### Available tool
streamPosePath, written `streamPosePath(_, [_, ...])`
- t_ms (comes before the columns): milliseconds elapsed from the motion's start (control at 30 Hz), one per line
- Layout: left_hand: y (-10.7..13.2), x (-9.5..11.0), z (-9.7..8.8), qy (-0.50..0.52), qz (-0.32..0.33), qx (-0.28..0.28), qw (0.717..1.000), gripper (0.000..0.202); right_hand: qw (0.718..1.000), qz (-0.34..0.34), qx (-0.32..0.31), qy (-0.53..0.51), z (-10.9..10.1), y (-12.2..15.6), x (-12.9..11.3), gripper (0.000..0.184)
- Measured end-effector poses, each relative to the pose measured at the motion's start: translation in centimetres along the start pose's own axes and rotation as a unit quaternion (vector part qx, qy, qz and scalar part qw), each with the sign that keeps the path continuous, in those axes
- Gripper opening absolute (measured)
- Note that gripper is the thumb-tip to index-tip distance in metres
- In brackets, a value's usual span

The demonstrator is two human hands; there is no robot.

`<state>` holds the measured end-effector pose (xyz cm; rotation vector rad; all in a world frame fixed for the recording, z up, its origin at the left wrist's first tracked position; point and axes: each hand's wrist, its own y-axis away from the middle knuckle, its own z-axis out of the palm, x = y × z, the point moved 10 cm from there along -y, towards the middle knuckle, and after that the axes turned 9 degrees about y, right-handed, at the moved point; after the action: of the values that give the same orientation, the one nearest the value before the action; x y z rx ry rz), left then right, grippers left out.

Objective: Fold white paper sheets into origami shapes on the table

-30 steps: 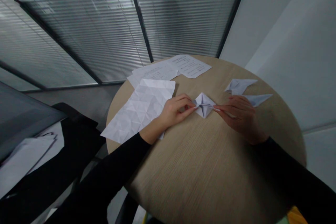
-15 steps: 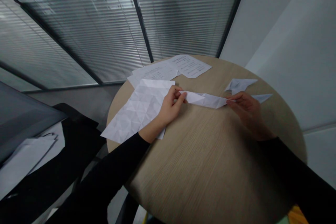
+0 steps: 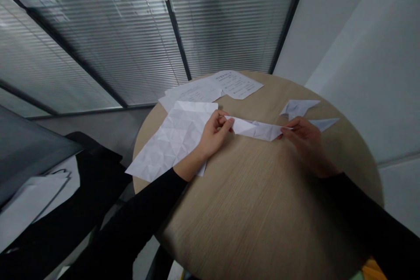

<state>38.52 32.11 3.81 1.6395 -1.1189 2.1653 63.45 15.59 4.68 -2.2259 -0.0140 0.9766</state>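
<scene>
A long, narrow strip of folded white paper stretches between my two hands above the table. My left hand pinches its left end between thumb and fingers. At the other end, my right hand is closed on the paper's pointed tip. Under my left wrist and forearm lies a large creased white sheet, covered with a grid of triangular fold lines. Just beyond my right hand rests a folded paper piece with pointed corners, partly hidden by the hand.
The round wooden table carries several printed sheets at its far edge. To the left, more white papers lie on a dark surface. Blinds behind glass stand beyond the table, and a white wall is at the right.
Both hands keep their grip on the folded paper. Its right end has shifted slightly left and down, and the strip's front face has turned a little. The view has moved slightly.
</scene>
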Motion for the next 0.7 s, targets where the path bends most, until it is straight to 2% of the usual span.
streamPosePath(133, [0.2, 0.2, 0.4, 0.0, -0.015, -0.011, 1.0, 0.036, 0.999, 0.027, 0.004, -0.024, 0.4, 0.2, 0.7, 0.019])
streamPosePath(233, [0.5, 0.3, 0.6, -0.043, -0.036, -0.02, 0.998, 0.041, 1.0, 0.025, -0.001, -0.012, 0.6, 0.2, 0.3, 0.018])
streamPosePath(333, [1.0, 0.4, 1.2, -0.105, -0.052, -0.058, 0.991, 0.048, 0.999, 0.026, -0.013, -0.018, 0.9, 0.2, -0.1, 0.015])
streamPosePath(500, [1.4, 0.3, 2.0, -0.131, -0.046, -0.107, 0.985, 0.032, 1.0, 0.012, -0.016, -0.014, 1.2, 0.1, -0.7, 0.011])
streamPosePath(700, [1.3, -0.3, 1.8, -0.123, -0.045, -0.113, 0.985, 0.026, 1.0, 0.004, -0.017, 0.018, 1.7, 0.2, -0.7, 0.009])
